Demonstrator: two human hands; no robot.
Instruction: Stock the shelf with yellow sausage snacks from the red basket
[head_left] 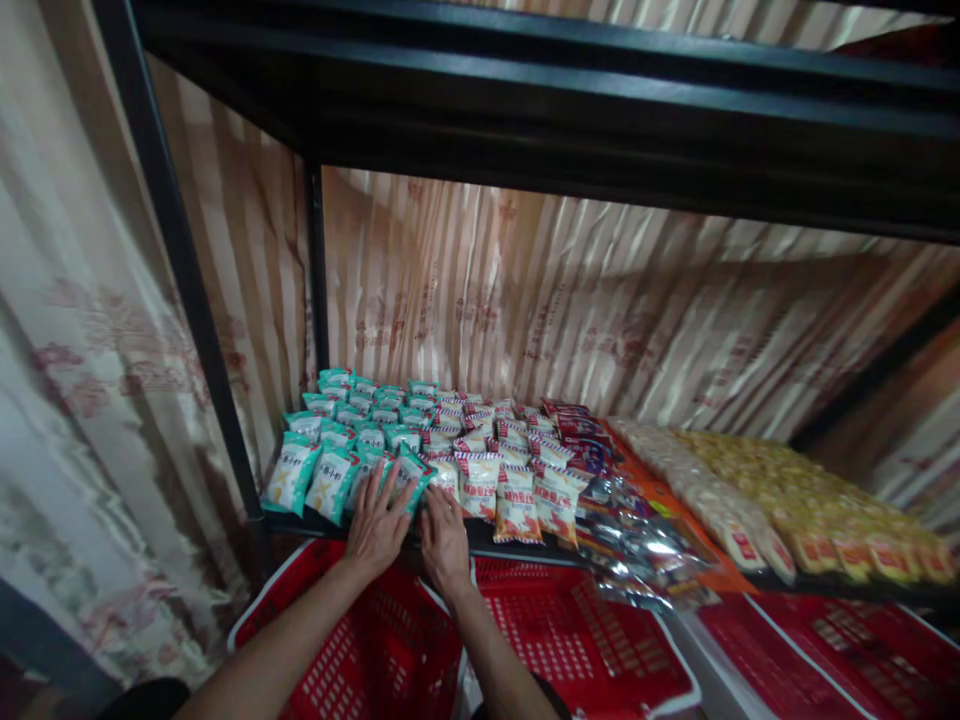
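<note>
Rows of small teal snack bags (289,472) stand and lean on the left part of a low black shelf. My left hand (376,525) rests on the front row with its fingers spread over the two rightmost teal bags, a tilted teal bag (411,468) among them. Close beside it, my right hand (444,540) is at that tilted bag's lower right edge, fingers slightly bent and apart. Just beyond its fingertips is a white snack bag (445,474). To the right stand rows of white-and-orange snack bags (517,498).
Below the shelf are red baskets (360,650) with white rims. Silver and dark packets (637,535) overhang the shelf's front edge, with long rows of yellow-packed snacks (817,490) farther right. A black shelf board (525,90) spans above, a post (187,260) stands left, and curtains hang behind.
</note>
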